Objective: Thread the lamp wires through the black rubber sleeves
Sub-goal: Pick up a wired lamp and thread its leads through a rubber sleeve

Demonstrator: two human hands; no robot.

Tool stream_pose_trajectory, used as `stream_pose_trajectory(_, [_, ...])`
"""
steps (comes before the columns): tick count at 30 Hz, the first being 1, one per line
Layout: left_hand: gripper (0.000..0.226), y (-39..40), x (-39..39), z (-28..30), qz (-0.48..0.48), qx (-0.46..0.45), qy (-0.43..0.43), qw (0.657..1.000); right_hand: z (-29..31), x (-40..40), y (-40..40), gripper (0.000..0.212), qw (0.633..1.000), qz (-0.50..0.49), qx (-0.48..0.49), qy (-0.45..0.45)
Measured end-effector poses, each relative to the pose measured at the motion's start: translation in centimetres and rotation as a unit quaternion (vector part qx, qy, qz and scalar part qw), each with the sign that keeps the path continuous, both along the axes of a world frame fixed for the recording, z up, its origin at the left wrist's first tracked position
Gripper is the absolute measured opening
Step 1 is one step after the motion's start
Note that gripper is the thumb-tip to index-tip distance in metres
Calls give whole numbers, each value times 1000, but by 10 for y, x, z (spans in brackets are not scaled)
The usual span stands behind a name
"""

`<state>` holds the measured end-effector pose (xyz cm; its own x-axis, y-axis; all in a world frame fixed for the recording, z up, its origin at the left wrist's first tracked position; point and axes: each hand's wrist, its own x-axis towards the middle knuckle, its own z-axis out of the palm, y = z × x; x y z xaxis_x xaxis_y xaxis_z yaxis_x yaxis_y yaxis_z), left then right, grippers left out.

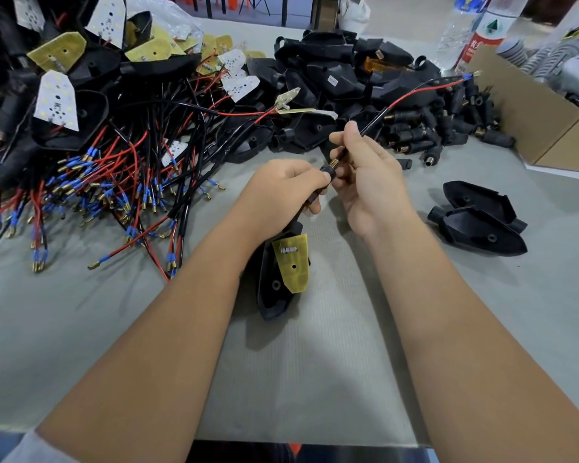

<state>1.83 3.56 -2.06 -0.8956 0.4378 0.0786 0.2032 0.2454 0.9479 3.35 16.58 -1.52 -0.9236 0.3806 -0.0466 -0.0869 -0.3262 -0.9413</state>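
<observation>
My left hand (281, 192) grips a black rubber sleeve (326, 172) with a brass threaded end showing at its top. Below that hand hangs a black lamp housing (274, 289) with a yellow circuit board (293, 264) against it. My right hand (368, 175) pinches the lamp's red and black wires (411, 96), which come out of the sleeve's top and rise to the upper right, ending in a blue terminal (468, 75). The two hands nearly touch above the grey table (315, 379).
A large heap of wired lamps (91, 128) with red and black leads covers the left. Black housings and loose sleeves (442, 128) pile up at the back. Two empty housings (482, 218) lie at right, near a cardboard box (549, 128) and water bottles (475, 31).
</observation>
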Motion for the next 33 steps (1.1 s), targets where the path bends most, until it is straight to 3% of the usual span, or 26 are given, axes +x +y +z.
stream_pose_trajectory(6, [29,0,-3,-3,-9,-2,-7,1000,2,0,1,25,999,-17,-40,5])
stream_pose_trajectory(10, [18,-2,-4,-2,9,58,14,998,2,0,4,22,999,19,-37,3])
stream_pose_trajectory(13, [13,-4,-4,3,56,145,6,988,1,-1,1,16,999,37,26,-7])
stream_pose_trajectory(18, [15,-8,-6,8,94,305,-71,945,-2,1,-7,15,974,64,213,-32])
stream_pose_trajectory(22, [18,-11,-11,8,141,351,-124,918,-3,4,-11,21,941,109,319,-21])
stream_pose_trajectory(24, [21,-11,-14,6,169,340,-113,918,-1,6,-12,13,929,168,329,8])
stream_pose_trajectory(28, [17,-8,-14,4,217,372,-127,893,-1,8,-8,33,908,238,345,28])
stream_pose_trajectory(31, [14,-7,-15,8,241,430,-154,857,-3,6,-8,40,908,223,355,20])
stream_pose_trajectory(33, [14,-7,-17,10,250,452,-165,840,-3,5,-9,32,916,188,354,28])
